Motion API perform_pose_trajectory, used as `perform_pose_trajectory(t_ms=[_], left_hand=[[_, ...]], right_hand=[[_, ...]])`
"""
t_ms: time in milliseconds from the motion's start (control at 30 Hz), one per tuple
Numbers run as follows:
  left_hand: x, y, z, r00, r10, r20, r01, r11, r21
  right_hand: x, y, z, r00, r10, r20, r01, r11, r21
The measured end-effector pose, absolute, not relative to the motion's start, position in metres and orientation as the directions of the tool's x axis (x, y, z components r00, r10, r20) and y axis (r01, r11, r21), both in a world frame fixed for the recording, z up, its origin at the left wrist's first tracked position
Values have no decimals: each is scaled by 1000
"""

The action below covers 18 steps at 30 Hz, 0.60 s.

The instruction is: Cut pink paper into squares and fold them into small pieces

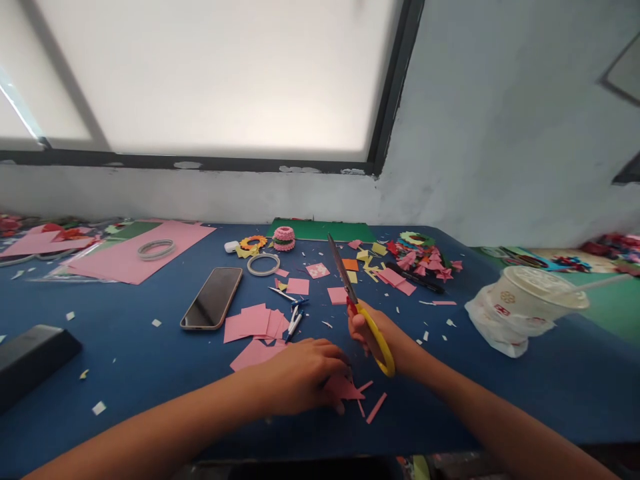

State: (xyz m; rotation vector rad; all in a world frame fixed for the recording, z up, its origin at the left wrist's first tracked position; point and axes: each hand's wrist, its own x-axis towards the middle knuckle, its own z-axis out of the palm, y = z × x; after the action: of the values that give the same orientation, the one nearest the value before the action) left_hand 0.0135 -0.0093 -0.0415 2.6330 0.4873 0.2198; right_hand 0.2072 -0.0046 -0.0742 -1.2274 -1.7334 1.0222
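My right hand is closed around a pair of scissors with yellow and red handles, blades pointing up and away over the table. Close beside it, my left hand curls over a folded-looking piece of pink paper, its fingertips partly hidden. Narrow pink strips lie just right of that paper. Left of my hands are pink paper squares, with blue-and-white pens next to them. Farther back sit more pink squares and a patterned square.
A phone lies at left, near a roll of tape. Another tape roll rests on pink sheets. Paper flowers and a black pen are at back right. A lidded cup with a straw stands at right.
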Motion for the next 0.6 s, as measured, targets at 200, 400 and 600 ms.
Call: perform_pose_trajectory(t_ms=[200, 400, 600], left_hand=[[13, -10, -40, 887, 459, 51, 379, -787, 487], [11, -5, -32, 832, 508, 221, 309, -757, 576], [5, 0, -22, 695, 542, 473, 297, -814, 499]], right_hand=[[205, -8, -67, -261, 957, 130, 361, 221, -906], [206, -8, -70, -273, 953, 131, 309, 215, -926], [200, -11, -63, -282, 959, 6, 82, 30, -996]])
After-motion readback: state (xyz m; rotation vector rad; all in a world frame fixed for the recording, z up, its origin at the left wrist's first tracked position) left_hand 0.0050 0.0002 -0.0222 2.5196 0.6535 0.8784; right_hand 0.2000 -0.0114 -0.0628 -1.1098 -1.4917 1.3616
